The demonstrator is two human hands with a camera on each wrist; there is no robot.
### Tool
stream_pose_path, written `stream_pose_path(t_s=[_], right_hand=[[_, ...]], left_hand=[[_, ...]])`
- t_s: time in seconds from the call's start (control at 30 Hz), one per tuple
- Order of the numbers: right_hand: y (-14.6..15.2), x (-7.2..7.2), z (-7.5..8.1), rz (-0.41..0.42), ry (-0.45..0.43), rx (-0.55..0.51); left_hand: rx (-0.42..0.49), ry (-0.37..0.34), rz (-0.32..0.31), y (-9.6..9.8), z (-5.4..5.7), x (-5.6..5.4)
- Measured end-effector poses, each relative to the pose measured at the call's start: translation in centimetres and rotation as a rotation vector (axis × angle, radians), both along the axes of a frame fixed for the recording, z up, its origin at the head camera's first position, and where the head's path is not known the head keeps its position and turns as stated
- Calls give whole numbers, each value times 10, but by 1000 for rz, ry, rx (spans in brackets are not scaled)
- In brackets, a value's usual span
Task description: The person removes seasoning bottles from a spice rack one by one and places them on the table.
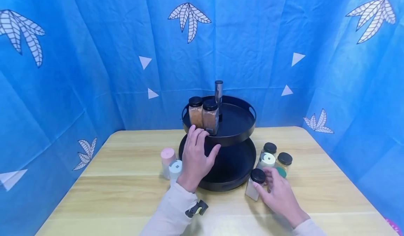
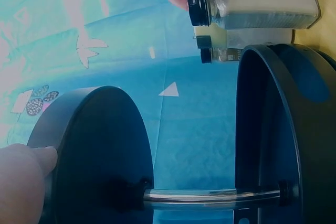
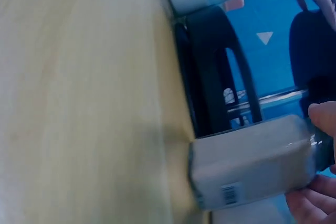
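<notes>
My right hand point(image 1: 280, 195) pinches a black-lidded spice jar point(image 1: 252, 191) between thumb and fingers near its lid. In the right wrist view, pale contents and a barcode label show on this upright square jar. My left hand point(image 1: 196, 160) touches the front rim of the upper tray point(image 1: 236, 138) of a black two-tier stand, its thumb point(image 2: 46, 158) against the outer wall. Just beyond those fingers, an orange-brown spice jar point(image 1: 196, 116) and a darker brown spice jar point(image 1: 210, 121) stand on that tray. Below is the lower tray point(image 1: 225, 186).
Left of the stand are a pink-capped container point(image 1: 167, 155) and a white-capped container point(image 1: 175, 168). Behind my right hand cluster a white-capped container point(image 1: 267, 160), a green-capped container point(image 1: 281, 172) and black-lidded jars point(image 1: 284, 159). A chrome post point(image 1: 218, 92) rises from the stand. Blue curtains surround the wooden table point(image 1: 132, 173).
</notes>
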State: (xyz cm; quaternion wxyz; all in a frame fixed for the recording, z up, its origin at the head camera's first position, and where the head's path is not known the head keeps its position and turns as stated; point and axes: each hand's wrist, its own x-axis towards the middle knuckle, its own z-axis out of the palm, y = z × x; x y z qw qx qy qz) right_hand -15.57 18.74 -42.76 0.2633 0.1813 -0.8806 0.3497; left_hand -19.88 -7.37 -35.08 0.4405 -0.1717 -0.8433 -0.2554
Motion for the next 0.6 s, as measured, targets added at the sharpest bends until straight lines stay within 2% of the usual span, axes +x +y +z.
stream_pose_path(t_s=[0.23, 0.43, 0.6], right_hand=[[1, 0, 28, -30, 127, 33], [-4, -18, 64, 12, 307, -8], [-19, -35, 95, 60, 390, -34]], left_hand=[[3, -23, -22, 0, 5, 1], [8, -81, -24, -1, 11, 3], [12, -102, -30, -3, 13, 7]])
